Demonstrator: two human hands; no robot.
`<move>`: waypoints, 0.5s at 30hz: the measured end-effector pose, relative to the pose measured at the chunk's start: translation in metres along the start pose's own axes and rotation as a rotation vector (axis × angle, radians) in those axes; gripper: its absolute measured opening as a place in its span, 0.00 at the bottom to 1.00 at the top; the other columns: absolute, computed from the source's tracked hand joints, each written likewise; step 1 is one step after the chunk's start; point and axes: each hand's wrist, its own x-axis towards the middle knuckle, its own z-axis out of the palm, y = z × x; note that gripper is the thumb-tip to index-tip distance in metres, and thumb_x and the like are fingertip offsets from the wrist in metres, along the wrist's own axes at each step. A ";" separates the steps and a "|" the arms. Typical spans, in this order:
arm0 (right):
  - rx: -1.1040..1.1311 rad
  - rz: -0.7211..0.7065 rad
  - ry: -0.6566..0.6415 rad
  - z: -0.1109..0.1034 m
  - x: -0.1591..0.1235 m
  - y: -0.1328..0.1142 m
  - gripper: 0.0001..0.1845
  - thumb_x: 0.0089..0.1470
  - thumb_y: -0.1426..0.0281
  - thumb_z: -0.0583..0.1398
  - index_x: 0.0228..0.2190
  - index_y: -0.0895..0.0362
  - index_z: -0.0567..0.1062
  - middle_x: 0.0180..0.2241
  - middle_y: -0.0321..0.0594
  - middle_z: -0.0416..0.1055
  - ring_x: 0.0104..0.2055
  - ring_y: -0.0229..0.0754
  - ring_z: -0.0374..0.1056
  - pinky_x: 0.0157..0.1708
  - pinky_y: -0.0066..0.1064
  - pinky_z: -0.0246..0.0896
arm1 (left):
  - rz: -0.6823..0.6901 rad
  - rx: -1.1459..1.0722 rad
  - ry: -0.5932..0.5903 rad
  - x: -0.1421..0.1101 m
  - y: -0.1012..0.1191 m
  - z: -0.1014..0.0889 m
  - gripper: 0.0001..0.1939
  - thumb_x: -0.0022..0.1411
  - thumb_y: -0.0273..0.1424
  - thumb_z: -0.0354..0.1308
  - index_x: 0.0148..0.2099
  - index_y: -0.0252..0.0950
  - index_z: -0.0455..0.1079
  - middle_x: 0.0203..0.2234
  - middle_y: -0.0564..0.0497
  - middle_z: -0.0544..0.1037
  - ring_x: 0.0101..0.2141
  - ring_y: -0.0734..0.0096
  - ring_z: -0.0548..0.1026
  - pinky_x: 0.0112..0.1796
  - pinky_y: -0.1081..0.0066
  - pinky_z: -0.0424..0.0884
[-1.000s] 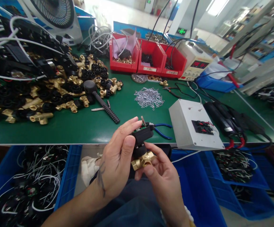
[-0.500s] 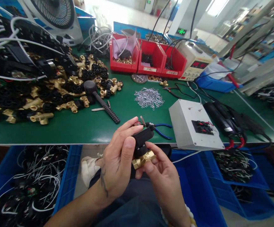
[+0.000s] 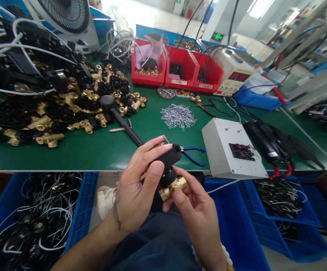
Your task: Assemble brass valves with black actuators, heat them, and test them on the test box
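Observation:
My left hand [image 3: 138, 184] is closed around a black plastic housing [image 3: 167, 157], thumb on the near side and fingers over the top. Below the housing, a black collar joins it to a brass valve body [image 3: 173, 188]. My right hand [image 3: 197, 207] grips that brass body between thumb and fingers. Both parts are held together in front of the table's edge, above my lap. Just beyond the housing lie blue-handled pliers [image 3: 193, 155], their jaws partly hidden. A black rubber mallet [image 3: 121, 120] rests on the green table, its handle end reaching behind my left fingers.
Brass valves with black collars [image 3: 47, 139] are heaped at left. A pile of metal clips [image 3: 178, 116] lies mid-table, before red bins [image 3: 149, 79]. A grey box [image 3: 231, 150] stands at right. Blue crates [image 3: 79, 214] of wired black parts sit below the table edge.
The left hand and the housing have shifted slightly left and tilted a little. The right hand still grips the brass body, which has turned slightly.

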 end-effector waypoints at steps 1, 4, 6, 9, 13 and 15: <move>-0.015 -0.001 0.005 0.001 -0.001 0.000 0.16 0.59 0.69 0.65 0.49 0.48 0.75 0.28 0.29 0.75 0.27 0.26 0.73 0.32 0.13 0.69 | 0.004 -0.010 0.009 0.000 -0.001 0.001 0.16 0.73 0.34 0.49 0.57 0.50 0.71 0.60 0.56 0.69 0.60 0.71 0.67 0.61 0.70 0.63; -0.033 0.011 0.019 0.004 -0.001 -0.001 0.16 0.59 0.68 0.65 0.49 0.51 0.75 0.27 0.29 0.74 0.26 0.26 0.72 0.31 0.13 0.70 | -0.001 -0.048 0.055 -0.001 -0.005 0.004 0.16 0.73 0.33 0.49 0.56 0.48 0.72 0.60 0.55 0.69 0.59 0.69 0.69 0.60 0.68 0.65; -0.055 0.004 0.036 0.007 0.001 -0.002 0.16 0.59 0.68 0.64 0.49 0.53 0.74 0.26 0.29 0.74 0.25 0.26 0.72 0.30 0.13 0.70 | 0.009 -0.049 0.086 -0.001 -0.007 0.006 0.15 0.73 0.33 0.49 0.56 0.47 0.73 0.59 0.54 0.70 0.59 0.67 0.68 0.60 0.67 0.65; -0.102 -0.017 0.038 0.009 0.005 -0.005 0.16 0.59 0.70 0.64 0.50 0.56 0.73 0.26 0.29 0.74 0.25 0.26 0.72 0.29 0.13 0.69 | 0.013 -0.097 0.127 0.001 -0.008 0.006 0.15 0.73 0.33 0.50 0.54 0.45 0.74 0.58 0.53 0.72 0.58 0.66 0.69 0.60 0.65 0.65; -0.150 -0.031 -0.044 0.011 0.005 -0.007 0.18 0.59 0.69 0.64 0.51 0.54 0.72 0.29 0.31 0.75 0.25 0.27 0.71 0.28 0.15 0.70 | 0.046 -0.149 0.263 0.004 -0.002 0.007 0.15 0.72 0.36 0.50 0.51 0.44 0.77 0.54 0.52 0.75 0.57 0.64 0.71 0.59 0.64 0.67; -0.280 -0.095 -0.010 0.012 0.003 -0.004 0.21 0.58 0.70 0.65 0.53 0.52 0.72 0.33 0.32 0.76 0.27 0.28 0.73 0.30 0.16 0.71 | 0.020 -0.188 0.321 0.006 0.000 0.007 0.15 0.72 0.36 0.50 0.49 0.43 0.78 0.52 0.52 0.77 0.55 0.66 0.73 0.57 0.67 0.69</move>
